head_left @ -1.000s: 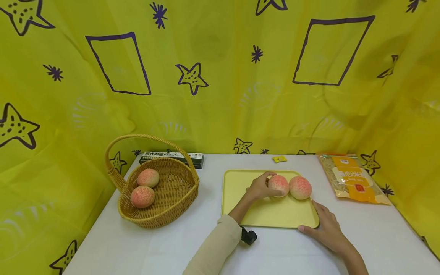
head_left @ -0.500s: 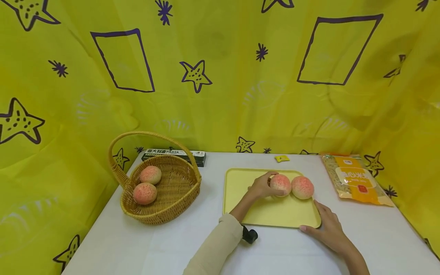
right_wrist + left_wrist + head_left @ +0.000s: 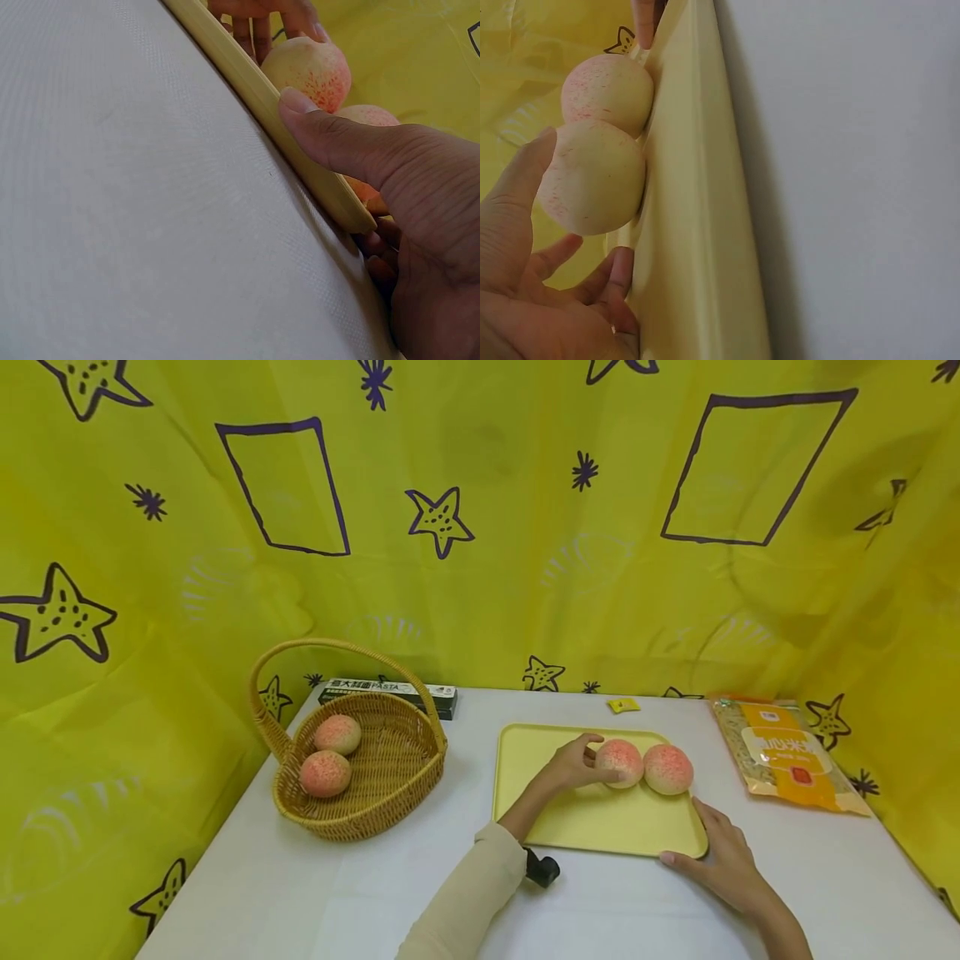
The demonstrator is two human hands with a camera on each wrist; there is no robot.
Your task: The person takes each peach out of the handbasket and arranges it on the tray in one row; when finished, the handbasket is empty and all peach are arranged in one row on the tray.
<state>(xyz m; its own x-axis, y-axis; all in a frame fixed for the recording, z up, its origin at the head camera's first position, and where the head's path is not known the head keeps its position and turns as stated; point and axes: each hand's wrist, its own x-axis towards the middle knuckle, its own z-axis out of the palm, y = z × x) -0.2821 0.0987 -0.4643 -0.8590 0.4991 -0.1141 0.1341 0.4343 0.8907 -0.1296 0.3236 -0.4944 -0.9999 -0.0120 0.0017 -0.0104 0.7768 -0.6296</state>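
Note:
Two round pink-and-cream peaches sit side by side on a pale yellow tray (image 3: pixel 585 827) in the head view. My left hand (image 3: pixel 570 767) is at the left peach (image 3: pixel 626 760), its thumb and fingers around it. In the left wrist view the thumb (image 3: pixel 526 169) lies against that peach (image 3: pixel 596 176), with the fingertips just below it. The right peach (image 3: pixel 669 768) sits right next to it. My right hand (image 3: pixel 726 856) grips the tray's near right corner; in the right wrist view its thumb (image 3: pixel 341 142) crosses the rim, with the other fingers partly hidden behind the corner.
A wicker basket (image 3: pixel 397 785) with a tall handle stands at the left, holding two more peaches. Behind it lies a pasta box (image 3: pixel 442 700). A small yellow packet (image 3: pixel 623 705) lies beyond the tray, and an orange food bag (image 3: pixel 783 752) at the right.
The head view has swung slightly left, so everything sits a little further right in the picture. Both hands keep their places at the left peach and the tray corner.

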